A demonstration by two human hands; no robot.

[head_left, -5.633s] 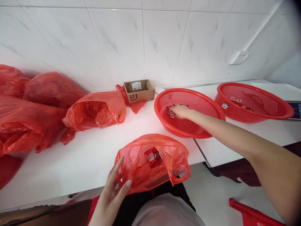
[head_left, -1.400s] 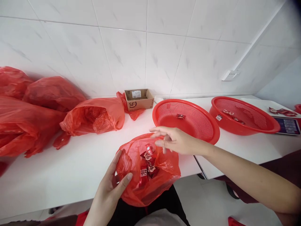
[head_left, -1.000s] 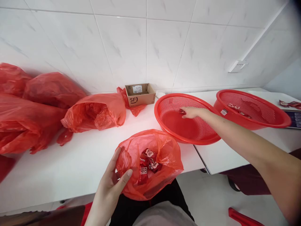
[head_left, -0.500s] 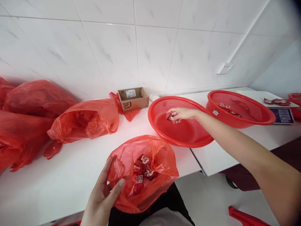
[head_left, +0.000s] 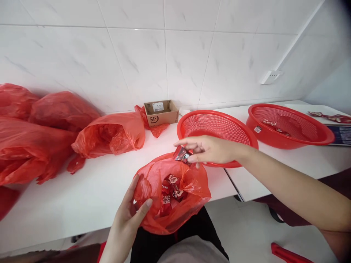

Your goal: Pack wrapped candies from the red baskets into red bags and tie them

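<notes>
My left hand [head_left: 128, 215] grips the left rim of a red plastic bag [head_left: 192, 215], holding its mouth wide at the table's front edge. Inside the bag lie several small red snack packets [head_left: 171, 193] with white print. My right hand [head_left: 207, 149] pinches a small red and dark snack packet [head_left: 181, 154] between thumb and fingers, just over the bag's far rim. Behind that hand stands a red perforated plastic basket [head_left: 216, 117], whose floor is partly covered by my hand and forearm.
A second red basket [head_left: 253, 124] with a few packets stands at right, beside a scale [head_left: 342, 134] bearing more packets. A small cardboard box [head_left: 161, 117] sits near the tiled wall. Filled red bags [head_left: 60, 109] crowd the left, near another open-mouthed red bag [head_left: 128, 128].
My right hand has come out of the near basket with the packet and moved left and toward me to the bag's rim. My left hand keeps its hold; the view has shifted slightly left.
</notes>
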